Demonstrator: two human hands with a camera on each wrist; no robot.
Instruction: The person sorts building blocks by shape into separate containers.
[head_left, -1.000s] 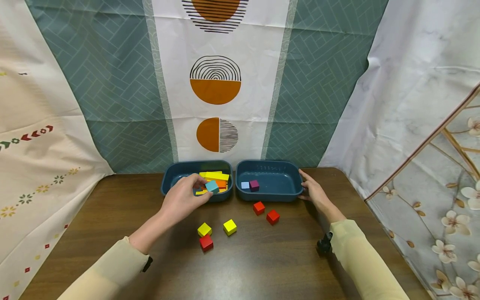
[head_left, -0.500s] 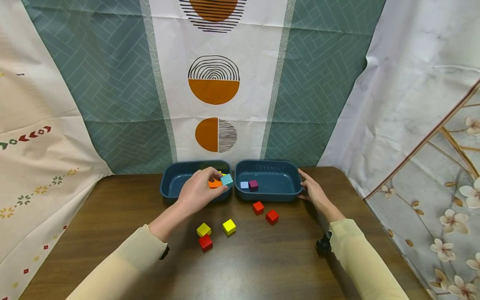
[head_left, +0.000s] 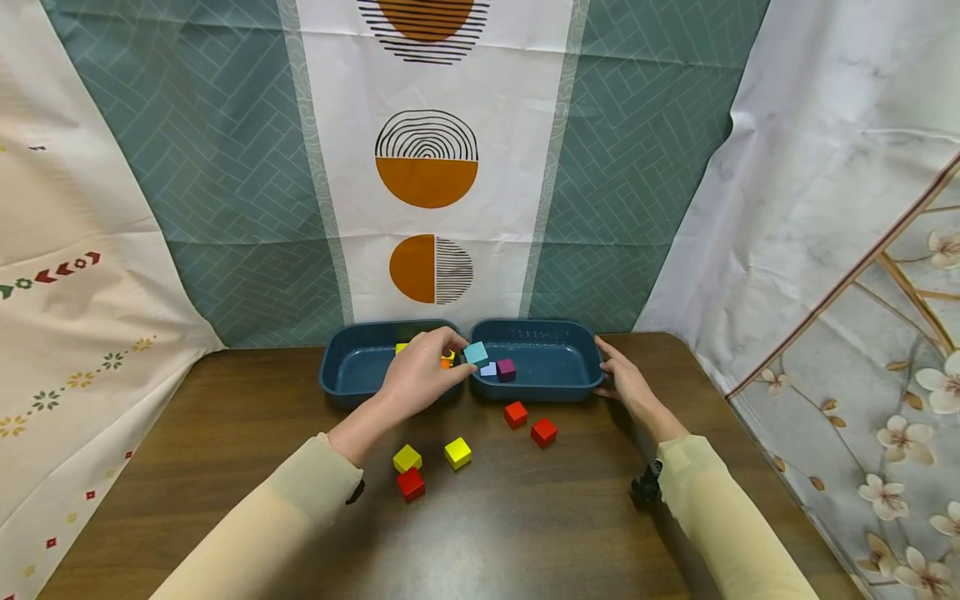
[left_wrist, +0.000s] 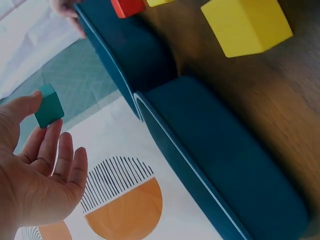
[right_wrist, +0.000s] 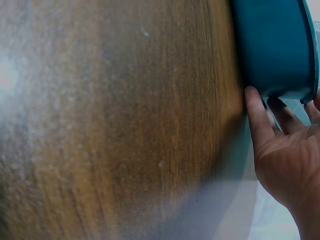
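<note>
My left hand (head_left: 420, 371) pinches a light-blue cube (head_left: 476, 354) between thumb and fingertips, above the near-left rim of the right blue bin (head_left: 562, 392). In the left wrist view the cube (left_wrist: 49, 106) looks teal, and the other fingers spread below it. A pale blue cube (head_left: 489, 370) and a purple cube (head_left: 506, 369) lie inside that bin at its left end. My right hand (head_left: 628, 382) touches the bin's right end. With fingers fairly straight, it lies against the outer wall in the right wrist view. Yellow and orange pieces in the left blue bin (head_left: 333, 375) are partly hidden by my left hand.
On the wooden table (head_left: 525, 525) before the bins are two yellow cubes (head_left: 458, 453) and three red cubes (head_left: 543, 432). One red cube (head_left: 411, 484) touches a yellow one. A patterned cloth (head_left: 427, 283) hangs right behind the bins.
My left hand has moved right with the light-blue cube, from over the left bin to the right bin's left edge. My right hand has stayed at the bin's end.
</note>
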